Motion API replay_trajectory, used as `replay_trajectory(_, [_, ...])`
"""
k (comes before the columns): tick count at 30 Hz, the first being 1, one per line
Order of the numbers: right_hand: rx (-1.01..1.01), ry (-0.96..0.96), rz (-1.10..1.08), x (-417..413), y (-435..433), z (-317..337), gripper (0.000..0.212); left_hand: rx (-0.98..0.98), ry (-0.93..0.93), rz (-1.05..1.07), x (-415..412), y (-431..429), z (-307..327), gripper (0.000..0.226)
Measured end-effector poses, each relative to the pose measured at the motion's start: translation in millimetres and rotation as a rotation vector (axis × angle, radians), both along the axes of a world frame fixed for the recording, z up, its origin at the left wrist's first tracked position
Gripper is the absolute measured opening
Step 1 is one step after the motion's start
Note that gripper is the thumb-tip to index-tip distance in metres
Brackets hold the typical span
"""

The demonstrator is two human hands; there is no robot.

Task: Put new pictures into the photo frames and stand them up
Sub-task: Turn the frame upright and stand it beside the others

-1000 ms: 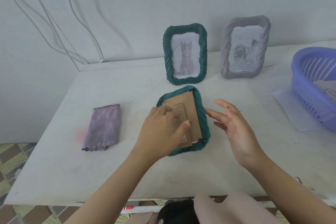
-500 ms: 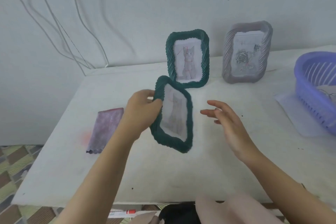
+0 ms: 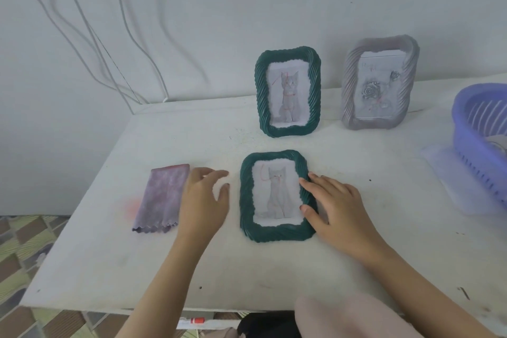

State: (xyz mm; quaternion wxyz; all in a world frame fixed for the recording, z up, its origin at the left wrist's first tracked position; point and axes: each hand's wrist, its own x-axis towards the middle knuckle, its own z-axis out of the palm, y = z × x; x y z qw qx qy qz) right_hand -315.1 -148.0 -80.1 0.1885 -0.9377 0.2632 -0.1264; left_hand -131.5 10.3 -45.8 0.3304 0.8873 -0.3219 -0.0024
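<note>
frame: green photo frame (image 3: 275,195) lies flat and face up on the table (image 3: 274,269), with a cat picture showing in it.
frame axis: the long axis runs 12 to 6 and the top edge is at 12.
right hand: the right hand (image 3: 337,208) has its fingers straight and slightly apart. Fingertips and thumb rest on the frame's 3 o'clock border, with no grip.
left hand: the left hand (image 3: 204,197) is loose with fingers spread and holds nothing. It is just beside the frame's 9 o'clock border and apart from it.
key relation: the frame sits between the hands, at 9 from the right fingers and 3 from the left. The right hand is nearer, already touching.
step (judged): picture looks to be in, and standing the frame up is not yet done.
next needs (judged): pinch both long borders and tip the 12 edge up. The back stand is hidden.
room: a bare strip lies at 12, ahead of the standing green frame (image 3: 288,92). The grey frame (image 3: 380,86) is at 1.
obstacles: a cloth (image 3: 164,197) lies at 9 by the left hand, and a basket (image 3: 466,129) is at 2, well apart.
edge: the table's near edge is at 6, not close.
</note>
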Motion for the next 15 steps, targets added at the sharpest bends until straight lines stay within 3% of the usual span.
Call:
replay_trajectory(3, [-0.015, -0.005, 0.000, -1, -1, -2, 0.063, 0.042, -0.102, 0.172, 28, 16, 2, 0.035])
replay_trajectory(6, [-0.024, -0.013, 0.001, -1, -1, -3, 0.062, 0.286, -0.017, 0.331, 61, 36, 1, 0.048])
replay_trajectory(8, [-0.024, -0.017, -0.001, 0, -1, -2, 0.062, 0.343, 0.088, 0.311, 75, 45, -2, 0.051])
replay_trajectory(11, [-0.026, -0.013, -0.005, 0, 0, -2, 0.061, 0.145, 0.162, 0.200, 76, 50, 0, 0.042])
replay_trajectory(15, [-0.028, -0.007, -0.006, 1, -1, -2, 0.062, -0.104, 0.293, 0.283, 71, 51, 12, 0.030])
